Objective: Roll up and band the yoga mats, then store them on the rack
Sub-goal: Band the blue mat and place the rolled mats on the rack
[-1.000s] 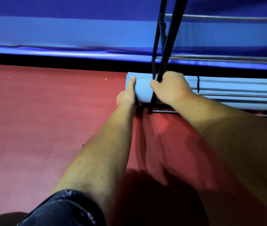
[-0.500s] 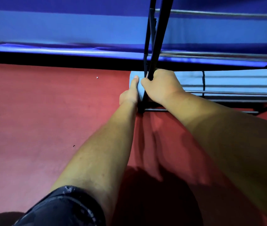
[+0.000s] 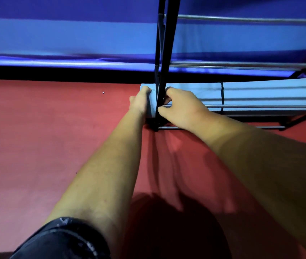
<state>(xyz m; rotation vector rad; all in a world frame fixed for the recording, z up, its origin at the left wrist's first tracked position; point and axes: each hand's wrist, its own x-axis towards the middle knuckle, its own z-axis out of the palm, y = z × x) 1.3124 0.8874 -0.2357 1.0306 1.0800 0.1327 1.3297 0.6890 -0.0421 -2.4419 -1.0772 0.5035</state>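
A rolled light-blue yoga mat (image 3: 260, 94) lies lengthwise on the lowest tier of a black metal rack (image 3: 164, 53), with a dark band (image 3: 222, 96) around its middle. My left hand (image 3: 141, 102) presses against the mat's left end, which sticks out past the rack's upright. My right hand (image 3: 183, 106) rests on the mat just right of the upright, with fingers curled at the lower front rail. The mat's far right end reaches the rack's other side frame.
Silver rails (image 3: 241, 19) of the rack's upper tiers run to the right above the mat. Behind it stands a blue padded wall (image 3: 64, 38) with a black base strip. Red floor (image 3: 45, 137) spreads to the left and front.
The mat's full length has come into view on the lowest tier. My right hand's fingers have loosened from the top of the mat to the front rail. My left hand stays at the mat's end.
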